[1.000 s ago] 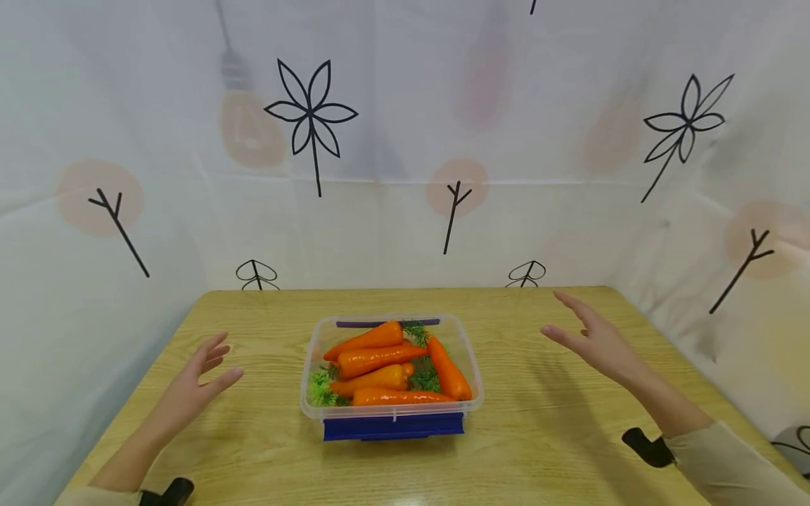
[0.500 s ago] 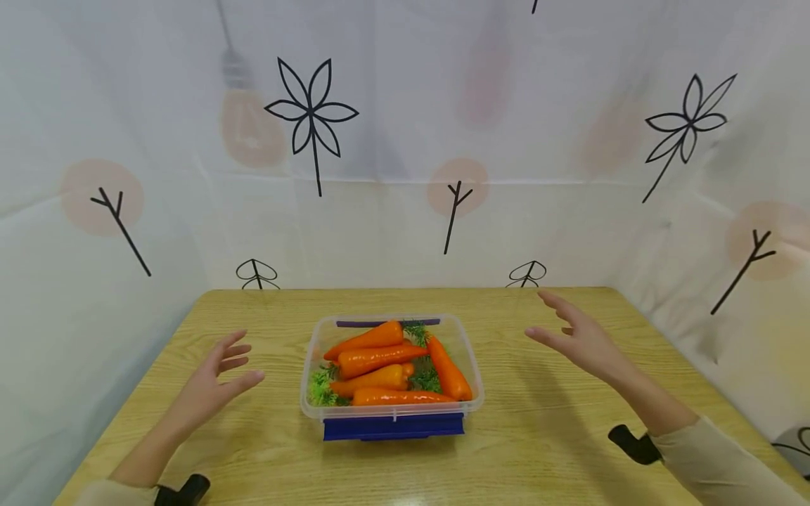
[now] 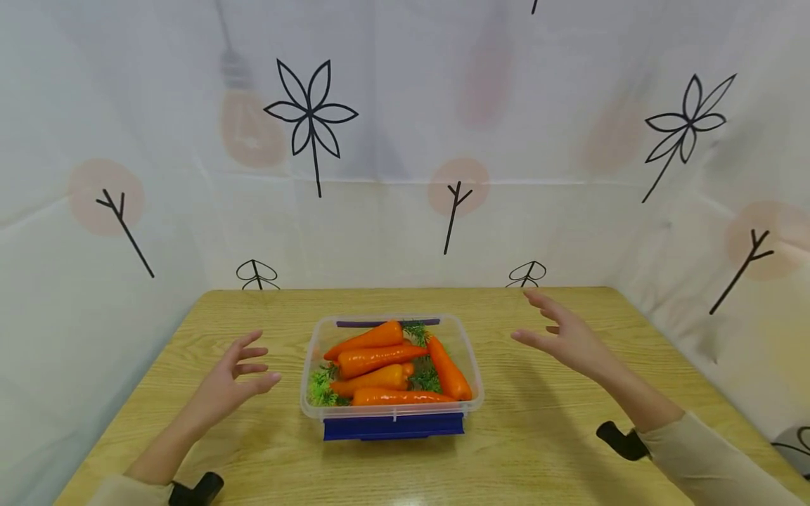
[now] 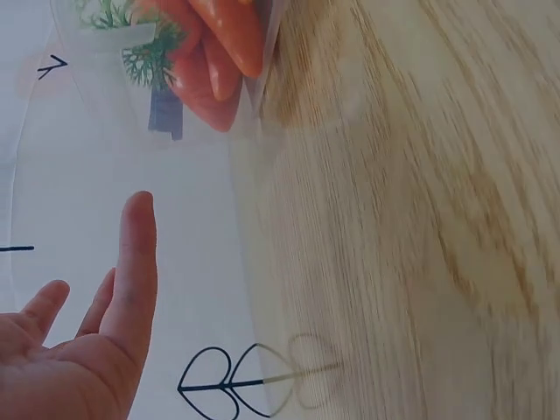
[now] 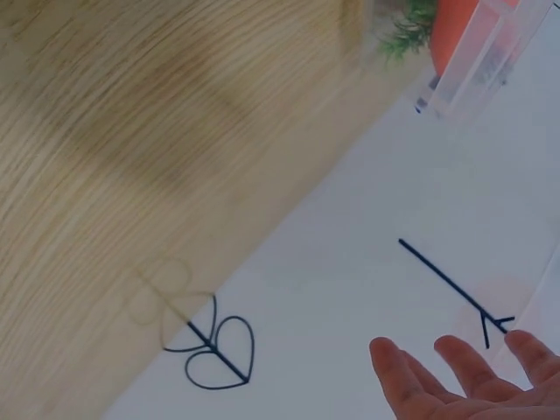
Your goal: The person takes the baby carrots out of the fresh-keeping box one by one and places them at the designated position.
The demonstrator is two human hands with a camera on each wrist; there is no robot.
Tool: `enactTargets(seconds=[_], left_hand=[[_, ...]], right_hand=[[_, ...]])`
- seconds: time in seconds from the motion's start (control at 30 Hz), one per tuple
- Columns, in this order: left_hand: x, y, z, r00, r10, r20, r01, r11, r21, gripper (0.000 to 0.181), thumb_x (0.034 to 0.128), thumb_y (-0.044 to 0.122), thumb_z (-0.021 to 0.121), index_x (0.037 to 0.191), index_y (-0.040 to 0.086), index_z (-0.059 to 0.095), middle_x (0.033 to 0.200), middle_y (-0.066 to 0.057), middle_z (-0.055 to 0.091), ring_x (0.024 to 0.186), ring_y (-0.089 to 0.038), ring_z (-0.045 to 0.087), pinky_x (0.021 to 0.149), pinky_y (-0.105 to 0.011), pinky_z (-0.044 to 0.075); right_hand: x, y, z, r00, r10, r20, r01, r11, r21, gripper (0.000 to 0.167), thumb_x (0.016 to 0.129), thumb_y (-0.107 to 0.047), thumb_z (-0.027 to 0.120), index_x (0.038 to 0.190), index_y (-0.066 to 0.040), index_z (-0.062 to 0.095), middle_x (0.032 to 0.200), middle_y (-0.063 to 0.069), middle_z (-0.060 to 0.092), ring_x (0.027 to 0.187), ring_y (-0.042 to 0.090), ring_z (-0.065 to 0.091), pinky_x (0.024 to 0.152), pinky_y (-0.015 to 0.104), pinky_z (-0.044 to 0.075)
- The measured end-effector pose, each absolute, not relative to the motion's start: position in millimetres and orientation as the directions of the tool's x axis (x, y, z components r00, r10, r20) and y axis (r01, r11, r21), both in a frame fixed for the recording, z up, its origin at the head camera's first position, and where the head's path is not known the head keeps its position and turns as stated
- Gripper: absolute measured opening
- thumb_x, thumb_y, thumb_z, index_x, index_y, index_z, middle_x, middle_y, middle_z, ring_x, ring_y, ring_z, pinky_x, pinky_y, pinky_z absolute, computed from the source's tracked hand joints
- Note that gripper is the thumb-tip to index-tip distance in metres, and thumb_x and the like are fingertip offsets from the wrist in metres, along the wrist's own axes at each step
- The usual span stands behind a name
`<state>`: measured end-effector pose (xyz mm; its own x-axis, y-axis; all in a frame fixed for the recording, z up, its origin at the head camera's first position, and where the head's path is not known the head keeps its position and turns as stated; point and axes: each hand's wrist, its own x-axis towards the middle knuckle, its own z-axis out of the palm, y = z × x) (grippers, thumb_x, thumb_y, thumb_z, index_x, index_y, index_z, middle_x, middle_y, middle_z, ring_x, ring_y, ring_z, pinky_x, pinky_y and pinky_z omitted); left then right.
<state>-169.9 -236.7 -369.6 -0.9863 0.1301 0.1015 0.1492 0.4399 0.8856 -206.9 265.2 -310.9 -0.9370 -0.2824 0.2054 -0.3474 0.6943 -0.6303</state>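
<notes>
In the head view a clear plastic box (image 3: 477, 404) with a blue front flap (image 3: 394, 426) stands mid-table, holding several orange carrots (image 3: 380, 359) and green leafy bits (image 3: 321, 388). Left of the box my left hand (image 3: 221, 390) is raised with fingers spread, touching nothing. On the other side my right hand (image 3: 572, 344) is likewise raised, fingers apart and empty. The left wrist view has the left hand (image 4: 96, 350) below the box's carrots (image 4: 210, 70). In the right wrist view the right hand (image 5: 464, 381) shows at the lower right, apart from the box (image 5: 472, 70).
The wooden table (image 3: 405, 467) reaches back to a pale curtain (image 3: 392, 232) printed with dark plant drawings, which also hangs along both sides. A black cable (image 3: 800, 439) shows at the right edge, beyond the table.
Both hands have moved inward, the left one rightward and the right one leftward, each closer to the box. The box and carrots have stayed in place.
</notes>
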Motion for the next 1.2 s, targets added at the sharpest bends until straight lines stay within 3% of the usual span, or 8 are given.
enactTargets(seconds=[0.23, 0.73, 1.2], left_hand=[[-171.3, -223.6, -370.9, -0.985, 0.158, 0.064, 0.112, 0.316, 0.942, 0.079, 0.0847, 0.017, 0.070, 0.146, 0.009, 0.021, 0.134, -0.027, 0.035, 0.113, -0.044, 0.046, 0.074, -0.037, 0.055], [-169.8, -205.3, -370.1, -0.977, 0.204, -0.056, -0.015, 0.198, 0.980, 0.075, 0.0857, 0.018, 0.069, 0.145, 0.010, 0.023, 0.134, -0.029, 0.034, 0.109, -0.036, 0.052, 0.077, -0.043, 0.054], [-173.1, -196.1, -376.6, -0.967, 0.216, -0.139, -0.096, 0.195, 0.976, 0.072, 0.0851, 0.022, 0.070, 0.142, 0.002, 0.029, 0.128, -0.028, 0.041, 0.092, -0.028, 0.061, 0.073, -0.042, 0.055]], right_hand=[[-208.2, 256.5, -309.9, -0.932, -0.299, 0.204, -0.358, 0.683, -0.637, 0.081, 0.085, -0.036, 0.068, 0.148, -0.012, 0.024, 0.145, 0.022, 0.030, 0.127, 0.046, 0.028, 0.098, 0.060, 0.032], [-216.8, 237.9, -313.6, -0.910, -0.349, 0.222, -0.407, 0.657, -0.634, 0.080, 0.081, -0.033, 0.074, 0.144, -0.006, 0.032, 0.139, 0.022, 0.037, 0.124, 0.046, 0.034, 0.097, 0.057, 0.037], [-219.4, 219.5, -313.8, -0.890, -0.405, 0.209, -0.438, 0.634, -0.637, 0.075, 0.077, -0.032, 0.077, 0.138, -0.007, 0.041, 0.134, 0.020, 0.044, 0.119, 0.043, 0.042, 0.094, 0.053, 0.042]])
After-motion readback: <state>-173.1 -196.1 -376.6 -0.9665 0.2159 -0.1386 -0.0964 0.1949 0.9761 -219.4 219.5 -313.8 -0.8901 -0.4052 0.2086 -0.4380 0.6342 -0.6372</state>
